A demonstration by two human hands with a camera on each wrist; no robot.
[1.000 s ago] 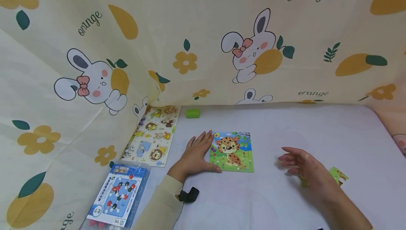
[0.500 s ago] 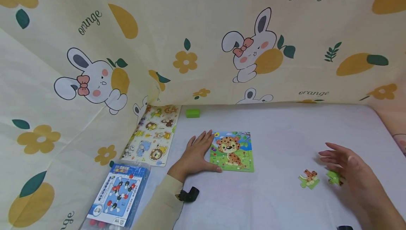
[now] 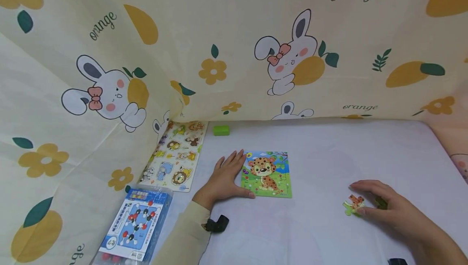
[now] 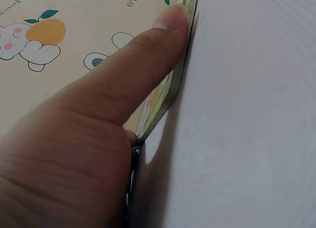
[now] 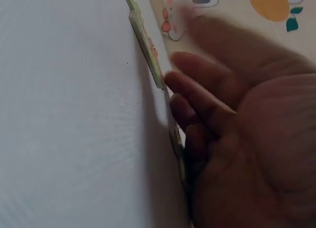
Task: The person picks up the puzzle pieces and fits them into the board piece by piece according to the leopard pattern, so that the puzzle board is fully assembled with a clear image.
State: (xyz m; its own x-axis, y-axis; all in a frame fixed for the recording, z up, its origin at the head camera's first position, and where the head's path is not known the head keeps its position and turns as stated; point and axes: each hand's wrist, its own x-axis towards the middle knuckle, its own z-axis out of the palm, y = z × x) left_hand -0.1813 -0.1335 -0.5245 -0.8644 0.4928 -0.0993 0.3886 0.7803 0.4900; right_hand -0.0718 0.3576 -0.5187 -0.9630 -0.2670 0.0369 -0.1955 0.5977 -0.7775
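Note:
A square leopard puzzle lies flat in the middle of the table in the head view. My left hand rests at its left side with fingers spread, the thumb along its front edge. In the left wrist view that thumb touches the edge of the puzzle. To the right, my right hand is over two loose jigsaw pieces, thumb and fingers apart. The spotted piece lies just before the thumb tip; the green piece is mostly hidden under the hand. The right wrist view shows relaxed fingers beside the pieces.
At the left stand a boxed molecule model set and, behind it, an animal picture board. A small green block sits near the back curtain, printed with rabbits. White cloth covers the table.
My right hand moved right, away from the puzzle, uncovering both loose pieces, then came back left and lower over them. My left hand and the puzzle stayed in place.

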